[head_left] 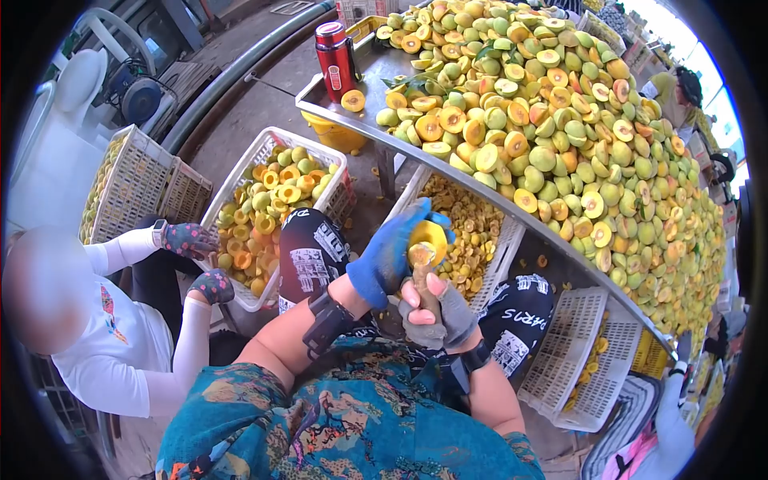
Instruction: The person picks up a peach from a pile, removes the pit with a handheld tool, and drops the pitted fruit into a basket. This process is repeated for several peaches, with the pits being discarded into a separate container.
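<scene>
My left hand [386, 260], in a blue glove, is wrapped round a yellow peach half [432, 235], cut face turned up toward me. My right hand [444, 314] wears a grey glove with bare fingertips and grips the brownish handle of a pitting tool [426, 290]. The tool's tip meets the middle of the peach half; its exact shape is hard to make out. Below and beyond both hands, between my knees, stands a white crate [507, 254] full of small yellow-brown pieces that look like pits.
A metal table [364, 128] bears a large heap of halved peaches [544, 120] and a red flask [336, 62]. On my left, a co-worker with gloved hands [210, 286] sits beside a white crate [342, 164] of peach halves. Another white crate [560, 352] stands at right.
</scene>
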`<state>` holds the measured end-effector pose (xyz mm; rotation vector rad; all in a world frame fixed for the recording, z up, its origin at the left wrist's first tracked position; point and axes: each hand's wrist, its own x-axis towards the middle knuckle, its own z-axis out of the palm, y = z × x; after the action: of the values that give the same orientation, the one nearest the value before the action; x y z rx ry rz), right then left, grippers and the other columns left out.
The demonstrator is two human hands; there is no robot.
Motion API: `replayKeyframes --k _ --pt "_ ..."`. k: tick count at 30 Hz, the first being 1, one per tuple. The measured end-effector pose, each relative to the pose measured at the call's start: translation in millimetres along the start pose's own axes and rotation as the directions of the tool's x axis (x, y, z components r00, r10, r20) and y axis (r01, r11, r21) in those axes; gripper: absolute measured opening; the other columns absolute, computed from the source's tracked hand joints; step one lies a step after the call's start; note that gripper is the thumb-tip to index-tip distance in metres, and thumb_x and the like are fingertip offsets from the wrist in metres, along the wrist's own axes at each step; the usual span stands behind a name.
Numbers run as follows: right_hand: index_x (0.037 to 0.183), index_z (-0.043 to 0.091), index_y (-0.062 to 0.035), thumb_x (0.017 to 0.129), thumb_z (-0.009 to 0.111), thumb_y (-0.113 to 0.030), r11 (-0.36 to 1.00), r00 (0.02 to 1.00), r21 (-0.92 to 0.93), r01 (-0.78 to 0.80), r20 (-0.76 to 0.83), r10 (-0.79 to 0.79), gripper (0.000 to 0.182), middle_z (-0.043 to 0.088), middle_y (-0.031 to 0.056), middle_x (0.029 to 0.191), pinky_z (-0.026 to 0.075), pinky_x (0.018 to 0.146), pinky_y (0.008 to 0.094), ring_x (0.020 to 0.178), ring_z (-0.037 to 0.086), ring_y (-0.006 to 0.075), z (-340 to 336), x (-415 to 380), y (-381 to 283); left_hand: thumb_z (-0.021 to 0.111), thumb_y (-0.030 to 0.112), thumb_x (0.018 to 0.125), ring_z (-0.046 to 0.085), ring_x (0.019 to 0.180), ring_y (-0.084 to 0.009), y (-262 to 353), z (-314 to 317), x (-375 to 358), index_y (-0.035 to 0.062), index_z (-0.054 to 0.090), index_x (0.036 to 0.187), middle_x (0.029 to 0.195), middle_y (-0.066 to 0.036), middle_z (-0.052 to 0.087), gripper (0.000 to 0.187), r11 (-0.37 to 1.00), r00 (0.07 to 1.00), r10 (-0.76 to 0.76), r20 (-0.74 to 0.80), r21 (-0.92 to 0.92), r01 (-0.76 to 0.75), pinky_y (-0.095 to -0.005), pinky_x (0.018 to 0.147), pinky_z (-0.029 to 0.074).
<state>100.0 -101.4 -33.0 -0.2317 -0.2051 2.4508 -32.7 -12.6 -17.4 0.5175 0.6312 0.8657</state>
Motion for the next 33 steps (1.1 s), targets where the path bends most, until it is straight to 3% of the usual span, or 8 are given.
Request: replayKeyframes --k 3,8,12,14,17,22,28,33 --pt "0.100 0.058 -0.0052 0.092 0.050 -0.061 0.846 0.978 -0.531 0.049 -0.145 -0.148 0.057 0.049 -0.0017 0.066 0.037 0.044 0.0212 0.049 0.044 0.0080 -12 -3 -1 0.045 0.041 0.102 0.064 0.091 -0.0139 -2 -14 8 0.0007 0.062 0.111 0.098 -0.007 0.066 0.045 0.871 0.983 0.178 0.032 0.459 -0.173 -0.0266 0.085 0.050" --pt "0.097 0.058 -0.0017 0.087 0.040 -0.075 0.873 0.932 -0.429 0.233 -0.157 -0.326 0.076 0.050 0.0025 0.065 0.041 0.049 0.0258 0.053 0.048 0.0128 -30 -4 -5 0.055 0.020 0.097 0.062 0.099 -0.0219 37 -55 -2 0.0004 0.059 0.119 0.108 -0.011 0.065 0.030 0.890 0.957 0.289 -0.036 0.379 -0.255 -0.0303 0.092 0.047" --pt "0.082 0.055 -0.0051 0.086 0.039 -0.077 0.890 0.919 -0.321 0.324 -0.118 -0.377 0.073 0.050 0.0037 0.062 0.042 0.050 0.0286 0.053 0.048 0.0157 -47 -5 -10 0.057 0.031 0.097 0.065 0.089 -0.0207 106 -76 -32 0.0041 0.063 0.114 0.099 -0.007 0.067 0.033 -0.043 0.765 0.641 0.065 0.998 -0.049 -0.0329 0.082 0.050" --pt "0.079 0.055 -0.0051 0.085 0.038 -0.077 0.905 0.908 -0.199 0.376 -0.114 -0.403 0.074 0.049 0.0044 0.061 0.042 0.050 0.0298 0.053 0.048 0.0166 -44 -7 -14 0.062 0.031 0.091 0.064 0.091 -0.0311 138 -80 -46 0.0076 0.064 0.113 0.105 -0.013 0.066 0.032 -0.602 0.810 0.577 0.100 0.723 0.340 -0.0392 0.082 0.050" --pt "0.077 0.053 -0.0070 0.089 0.035 -0.074 0.893 0.894 -0.183 0.412 -0.108 -0.435 0.071 0.047 0.0047 0.060 0.040 0.051 0.0337 0.052 0.046 0.0201 -46 -12 -20 0.064 0.032 0.089 0.060 0.102 -0.0392 146 -82 -35 0.0080 0.064 0.114 0.116 -0.019 0.062 0.035 -0.760 0.789 0.597 0.145 0.417 0.499 -0.0441 0.088 0.048" --pt "0.074 0.052 -0.0077 0.090 0.033 -0.074 0.815 0.778 0.030 0.578 -0.322 -0.540 0.071 0.048 0.0061 0.060 0.039 0.051 0.0333 0.052 0.044 0.0211 -42 -10 -29 0.063 0.036 0.089 0.049 0.123 -0.0397 135 -36 89 0.0105 0.059 0.124 0.136 -0.020 0.050 0.043 -0.592 0.769 0.492 0.408 0.805 -0.048 -0.0457 0.104 0.039" --pt "0.087 0.055 -0.0085 0.093 0.041 -0.066 0.796 0.571 -0.172 0.581 -0.611 -0.549 0.060 0.053 0.0030 0.065 0.040 0.045 0.0266 0.050 0.050 0.0142 -58 3 -30 0.058 0.018 0.086 0.054 0.117 -0.0373 81 27 260 0.0188 0.045 0.141 0.152 -0.018 0.030 0.056 -0.749 0.921 0.138 0.364 0.647 -0.143 -0.0461 0.097 0.047" --pt "0.103 0.054 -0.0041 0.095 0.058 -0.034 0.707 0.518 -0.671 0.223 -0.532 -0.669 0.031 0.054 0.0015 0.071 0.041 0.046 0.0241 0.050 0.052 0.0103 -51 3 -30 0.055 0.017 0.088 0.059 0.105 -0.0364 56 11 296 0.0168 0.051 0.132 0.127 -0.017 0.055 0.044 -0.656 0.949 0.193 0.250 0.752 -0.064 -0.0449 0.086 0.050"
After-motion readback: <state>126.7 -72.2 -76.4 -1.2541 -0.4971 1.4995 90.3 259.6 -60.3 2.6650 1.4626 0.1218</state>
